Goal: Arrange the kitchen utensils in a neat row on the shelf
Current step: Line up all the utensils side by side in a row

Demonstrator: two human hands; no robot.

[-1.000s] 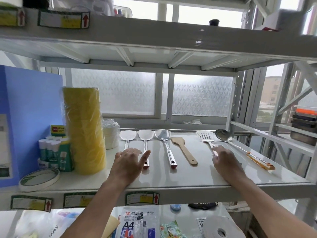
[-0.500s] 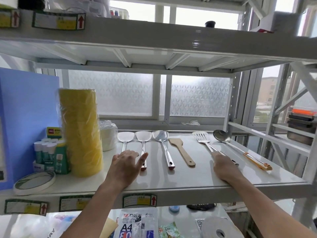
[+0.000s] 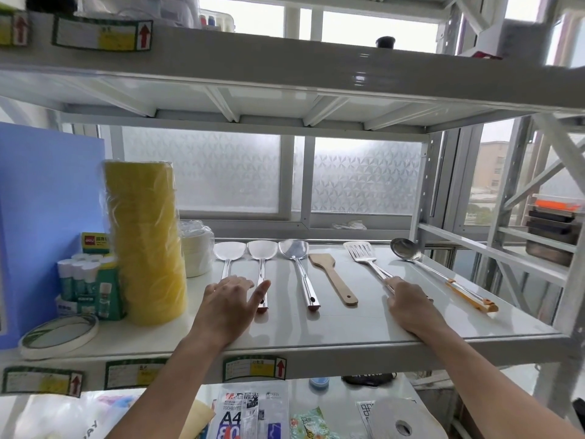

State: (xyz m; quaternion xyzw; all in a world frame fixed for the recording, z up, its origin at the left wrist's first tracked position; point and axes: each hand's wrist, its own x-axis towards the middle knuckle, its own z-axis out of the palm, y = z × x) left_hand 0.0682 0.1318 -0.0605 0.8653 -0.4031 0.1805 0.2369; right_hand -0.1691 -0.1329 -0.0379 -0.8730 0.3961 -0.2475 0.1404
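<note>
Six utensils lie side by side on the white shelf (image 3: 348, 327), handles toward me: three steel spatulas (image 3: 229, 251) (image 3: 262, 250) (image 3: 293, 248), a wooden spatula (image 3: 332, 274), a slotted turner (image 3: 361, 253) and a ladle (image 3: 405, 248) with an orange handle. My left hand (image 3: 229, 302) lies flat with fingers spread over the first spatula's handle, its thumb against the second spatula's handle. My right hand (image 3: 408, 304) is curled over the turner's handle end, which it hides. The turner and ladle lie angled to the right.
Left of the utensils stand a tall yellow wrapped stack (image 3: 145, 242), white paper bowls (image 3: 196, 248), glue sticks (image 3: 85, 280), a tape roll (image 3: 58, 335) and a blue board (image 3: 47, 201). An upper shelf (image 3: 285, 68) hangs overhead. Packets lie on the level below.
The slotted turner's head has swung slightly left, away from the ladle, with my right hand on its handle. My left hand has stayed nearly still on the spatula handles.
</note>
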